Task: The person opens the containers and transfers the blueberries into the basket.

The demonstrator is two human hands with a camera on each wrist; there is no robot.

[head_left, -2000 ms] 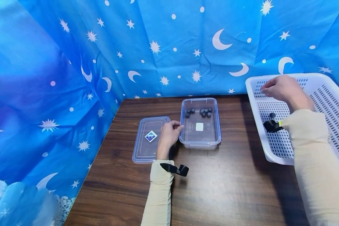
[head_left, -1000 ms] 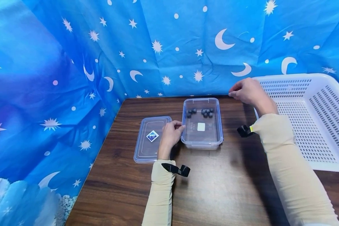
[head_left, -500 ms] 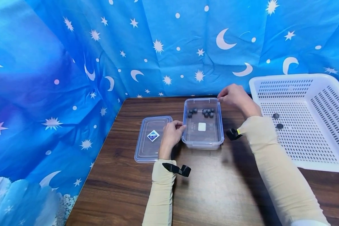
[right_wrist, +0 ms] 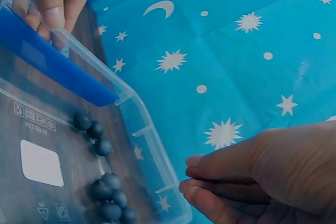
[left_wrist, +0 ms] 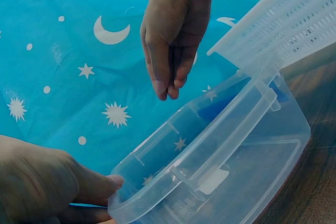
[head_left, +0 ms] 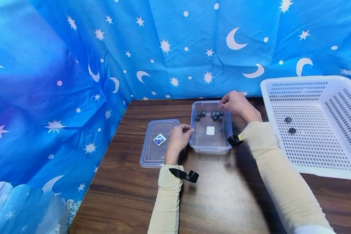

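Observation:
A clear plastic food container [head_left: 210,143] with a blue-edged rim stands on the table, several blueberries [right_wrist: 109,192] lying in its far part. My left hand [head_left: 179,138] pinches its left rim, thumb against the edge. Above the far right corner of the container is my right hand [head_left: 235,103], thumb and fingertips drawn together. In the right wrist view its fingertips [right_wrist: 195,160] come right up to the container's rim from outside. I cannot tell whether a berry is hidden between them.
A white perforated basket [head_left: 269,97] stands at the right, two blueberries [head_left: 290,125] on its floor. The container's lid [head_left: 149,152], with a blue diamond label, lies flat left of the container, partly behind my left hand. A blue star-and-moon cloth [head_left: 193,48] hangs behind the table [head_left: 117,182].
My right hand has moved left from over the white basket to the container's far right corner, uncovering two blueberries in the basket. The left hand stays at the container's rim.

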